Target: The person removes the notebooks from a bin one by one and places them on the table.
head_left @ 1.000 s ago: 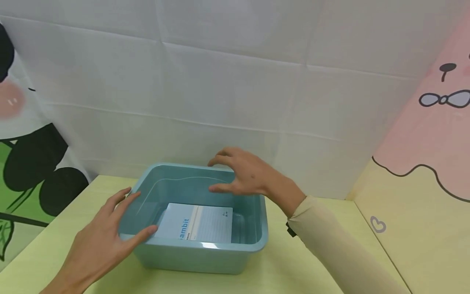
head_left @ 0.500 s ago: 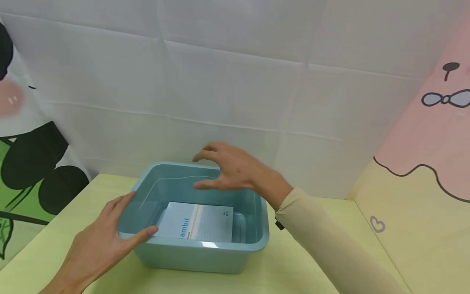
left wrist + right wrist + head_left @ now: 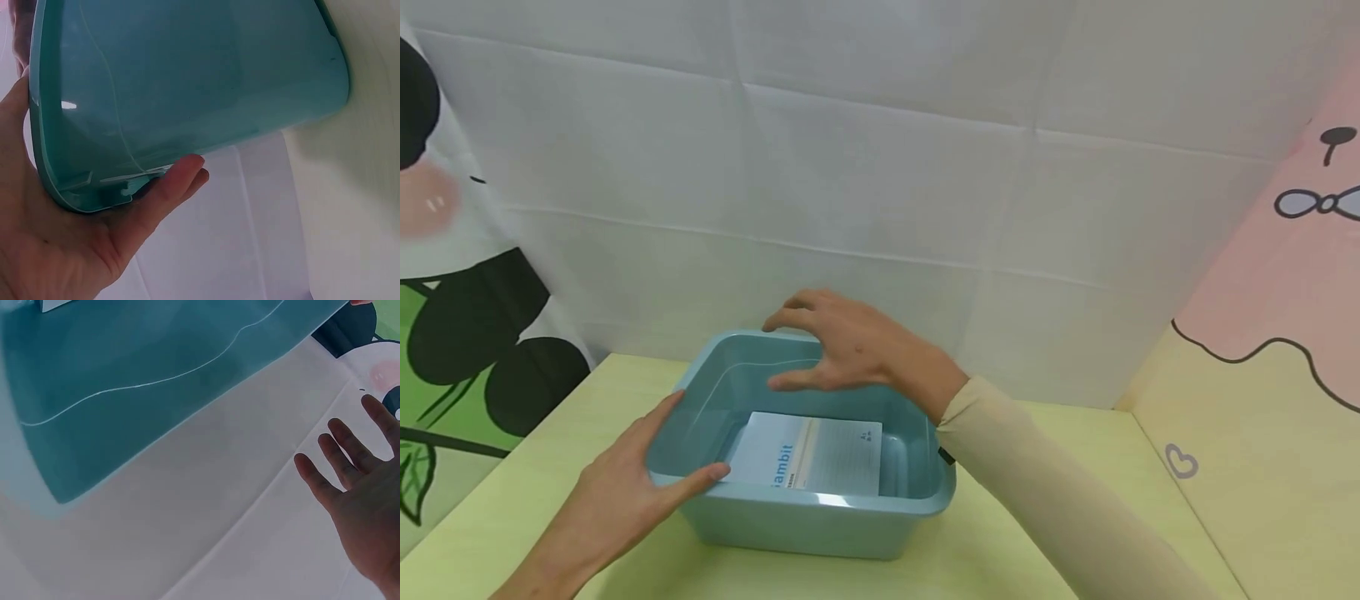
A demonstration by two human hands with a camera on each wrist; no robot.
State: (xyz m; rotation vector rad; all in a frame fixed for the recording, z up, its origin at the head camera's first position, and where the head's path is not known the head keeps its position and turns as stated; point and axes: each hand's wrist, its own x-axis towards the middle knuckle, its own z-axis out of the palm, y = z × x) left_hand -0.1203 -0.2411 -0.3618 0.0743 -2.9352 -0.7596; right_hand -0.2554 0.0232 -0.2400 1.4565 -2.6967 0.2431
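Note:
A blue-green plastic basin (image 3: 805,527) stands on the table, with a pale blue notebook (image 3: 844,450) lettered "ambit" lying flat inside. My left hand (image 3: 613,487) rests at the basin's near left corner: the thumb lies on the front rim and the fairly straight fingers reach along the left side. In the left wrist view, fingers (image 3: 169,187) run past the outside of the basin wall (image 3: 219,69). Above the basin's back part hovers my right hand (image 3: 842,343), fingers loosely bent and spread, holding nothing. The right wrist view shows that hand (image 3: 365,500) apart from the basin.
The pale yellow-green table (image 3: 1037,467) meets a white cloth backdrop (image 3: 880,183) close behind the basin. Printed panels stand at the sides: a black, white and green one (image 3: 490,333) on the left, a pink and yellow one (image 3: 1247,283) on the right.
My right hand has moved left above the basin's back rim. The left hand stays at its corner, and the basin and notebook keep their places apart from a slight shift of the view.

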